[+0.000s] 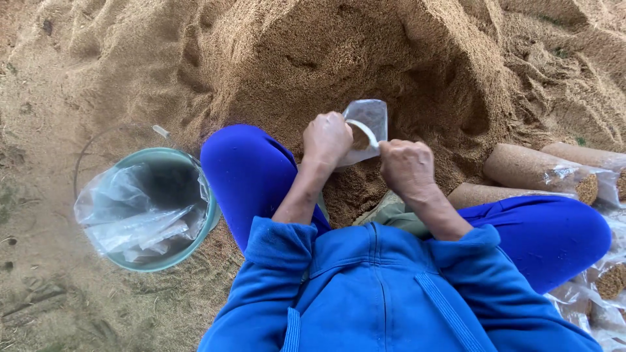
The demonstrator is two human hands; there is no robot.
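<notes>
My left hand (326,138) grips the near edge of a clear plastic bag (368,124) and holds its mouth open. My right hand (407,166) pinches the bag's other edge, just right of the opening. A little tan sawdust shows inside the bag. Both hands hover over the foot of a big sawdust heap (339,58), between my knees in blue trousers.
A teal bucket (210,215) with several empty clear bags (134,212) stands on the ground at my left. Filled, roll-shaped bags of sawdust (535,169) lie at my right, with more at the right edge (610,280).
</notes>
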